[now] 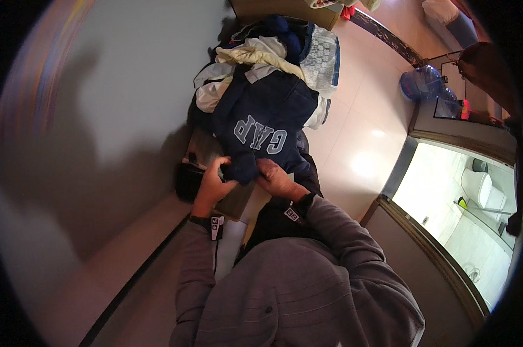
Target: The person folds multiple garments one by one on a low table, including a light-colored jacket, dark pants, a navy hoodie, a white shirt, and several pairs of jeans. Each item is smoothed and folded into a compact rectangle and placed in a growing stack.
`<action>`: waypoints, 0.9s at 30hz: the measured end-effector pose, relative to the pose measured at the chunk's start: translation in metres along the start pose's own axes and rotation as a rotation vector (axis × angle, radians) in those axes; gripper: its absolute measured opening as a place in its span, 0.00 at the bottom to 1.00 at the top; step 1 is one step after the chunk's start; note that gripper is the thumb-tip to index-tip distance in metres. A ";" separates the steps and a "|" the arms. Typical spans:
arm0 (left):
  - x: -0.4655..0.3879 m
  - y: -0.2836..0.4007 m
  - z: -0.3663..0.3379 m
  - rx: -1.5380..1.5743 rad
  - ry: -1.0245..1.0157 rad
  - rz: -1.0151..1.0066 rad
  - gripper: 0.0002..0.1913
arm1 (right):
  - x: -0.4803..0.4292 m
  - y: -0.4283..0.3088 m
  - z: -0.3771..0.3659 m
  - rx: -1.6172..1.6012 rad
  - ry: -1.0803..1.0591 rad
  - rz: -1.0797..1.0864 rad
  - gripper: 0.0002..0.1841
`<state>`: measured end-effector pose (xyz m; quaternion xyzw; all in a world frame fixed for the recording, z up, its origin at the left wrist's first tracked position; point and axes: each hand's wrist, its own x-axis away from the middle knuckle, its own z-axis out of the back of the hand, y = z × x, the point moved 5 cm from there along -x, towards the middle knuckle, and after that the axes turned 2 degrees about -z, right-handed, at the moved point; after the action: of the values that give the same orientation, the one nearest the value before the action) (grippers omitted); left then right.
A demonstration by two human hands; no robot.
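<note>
A dark navy garment with large pale GAP lettering (268, 97) lies spread over a heap of clothes, its near end bunched between my hands. My left hand (214, 182) grips the left side of that bunched fabric, thumb and fingers curled around it. On the other side, my right hand (275, 178) pinches the same garment near its lower edge. Behind it the heap shows a cream-yellow cloth (261, 58), a white cloth (211, 95) and a piece with a pale floral pattern (322, 56). The parts of the fabric beneath my fingers are hidden.
A wall (114, 86) runs along the left. A black object (188, 180) sits by my left hand. A cardboard box (287, 11) stands beyond the heap. Large blue water bottles (422, 82) are at the right, above a doorway to a bathroom with a toilet (476, 186).
</note>
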<state>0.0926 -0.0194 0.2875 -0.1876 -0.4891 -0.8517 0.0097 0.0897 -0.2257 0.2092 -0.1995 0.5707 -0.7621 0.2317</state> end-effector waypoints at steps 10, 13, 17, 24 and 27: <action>-0.036 -0.027 -0.011 0.343 -0.551 0.185 0.65 | 0.011 -0.013 0.018 -0.572 -0.236 -0.122 0.15; -0.045 -0.025 -0.016 0.408 -0.645 0.137 0.64 | 0.009 -0.033 0.033 -0.501 -0.247 -0.012 0.17; -0.054 -0.019 -0.026 0.188 -0.735 0.189 0.60 | 0.005 -0.049 0.043 -0.417 -0.257 0.043 0.20; -0.069 0.013 -0.008 0.094 -0.652 0.283 0.51 | 0.019 -0.012 0.049 -0.438 -0.129 -0.324 0.19; -0.077 0.023 0.013 0.145 -0.315 0.028 0.43 | 0.018 0.008 0.055 -0.388 -0.018 -0.356 0.18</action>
<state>0.1733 -0.0335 0.2872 -0.3245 -0.5422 -0.7739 -0.0417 0.1070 -0.2808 0.2175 -0.3441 0.6600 -0.6654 0.0563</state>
